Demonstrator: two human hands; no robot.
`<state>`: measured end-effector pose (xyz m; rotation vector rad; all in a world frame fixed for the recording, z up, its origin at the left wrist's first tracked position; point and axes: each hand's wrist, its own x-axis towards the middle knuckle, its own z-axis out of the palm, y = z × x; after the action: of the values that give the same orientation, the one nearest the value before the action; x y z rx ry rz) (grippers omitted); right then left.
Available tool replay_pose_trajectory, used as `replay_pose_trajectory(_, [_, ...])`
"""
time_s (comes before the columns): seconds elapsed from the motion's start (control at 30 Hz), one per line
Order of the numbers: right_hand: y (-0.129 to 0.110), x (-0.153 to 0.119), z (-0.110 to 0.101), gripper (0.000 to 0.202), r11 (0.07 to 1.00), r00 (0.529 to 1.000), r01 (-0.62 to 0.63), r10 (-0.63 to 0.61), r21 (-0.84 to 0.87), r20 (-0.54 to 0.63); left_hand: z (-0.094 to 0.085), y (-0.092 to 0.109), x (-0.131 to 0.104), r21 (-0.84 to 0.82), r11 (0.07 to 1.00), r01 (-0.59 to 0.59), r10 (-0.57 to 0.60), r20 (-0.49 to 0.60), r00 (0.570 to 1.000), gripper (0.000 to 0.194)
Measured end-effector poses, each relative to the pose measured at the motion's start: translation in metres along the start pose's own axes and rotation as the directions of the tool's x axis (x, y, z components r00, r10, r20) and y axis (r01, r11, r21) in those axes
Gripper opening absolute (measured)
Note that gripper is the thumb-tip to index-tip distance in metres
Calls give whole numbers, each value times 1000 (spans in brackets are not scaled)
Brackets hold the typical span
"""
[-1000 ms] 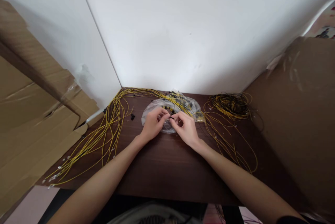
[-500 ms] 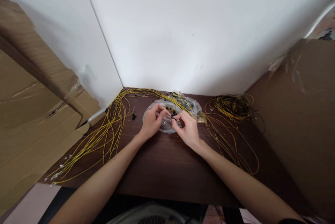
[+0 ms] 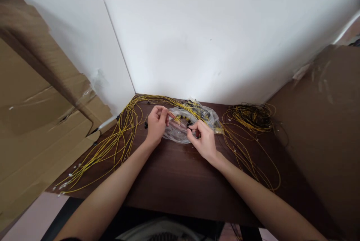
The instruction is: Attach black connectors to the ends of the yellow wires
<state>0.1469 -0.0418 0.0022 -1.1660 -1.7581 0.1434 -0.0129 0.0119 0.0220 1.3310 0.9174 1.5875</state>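
No lettering, label, number or sign can be read.

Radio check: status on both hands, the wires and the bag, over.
Right hand pinching small dark piece. Left hand apart, grip unclear. Long thin yellow wires lie across crumpled clear plastic bag.

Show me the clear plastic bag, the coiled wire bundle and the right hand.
Clear plastic bag [image 3: 177, 136]: head view, on its near, crumpled part.
Coiled wire bundle [image 3: 249, 118]: head view, on the middle of its strands.
Right hand [image 3: 204, 141]: head view, on the back of the hand.
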Motion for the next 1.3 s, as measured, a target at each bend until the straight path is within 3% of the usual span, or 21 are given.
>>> replay_pose_trajectory(0.17, [0, -1, 1, 6, 1000, 1000, -2, 1, 25, 12, 2, 3, 2, -163, 980, 110, -118, -41, 992, 26])
replay_pose_trajectory(0.27, [0, -1, 0, 6, 1000, 1000, -8, 8, 30, 22, 3, 4, -2, -141, 973, 181, -170, 89, 981, 24])
replay_pose_trajectory(0.4, [0, -1, -1, 8, 999, 999, -26, 25, 35, 27, 6, 5, -10, 79, 983, 166, -183, 342, 921, 22])
replay_pose_trajectory(0.5, [1, -2, -1, 9, 999, 999, -33, 32, 40, 30, 9, 6, -14, 163, 976, 145, -200, 396, 896, 19])
replay_pose_trajectory(0.77, [1, -2, -1, 13, 998, 998, -44, 41, 55, 46, 8, 6, -12, 158, 983, 98, -151, 365, 919, 19])
replay_pose_trajectory(0.93, [1, -1, -2, 16, 997, 997, -63, 61, 49, 50, 6, 6, -6, -6, 994, 112, -108, 216, 970, 20])
replay_pose_trajectory(1.07, [1, -1, -2, 15, 996, 997, -71, 69, 56, 44, 4, 4, -3, -86, 985, 149, -136, 140, 981, 22])
replay_pose_trajectory(1.3, [-3, 1, -4, 17, 987, 993, -121, 119, 109, 23, 5, 5, -7, -42, 985, 168, -154, 227, 962, 21])
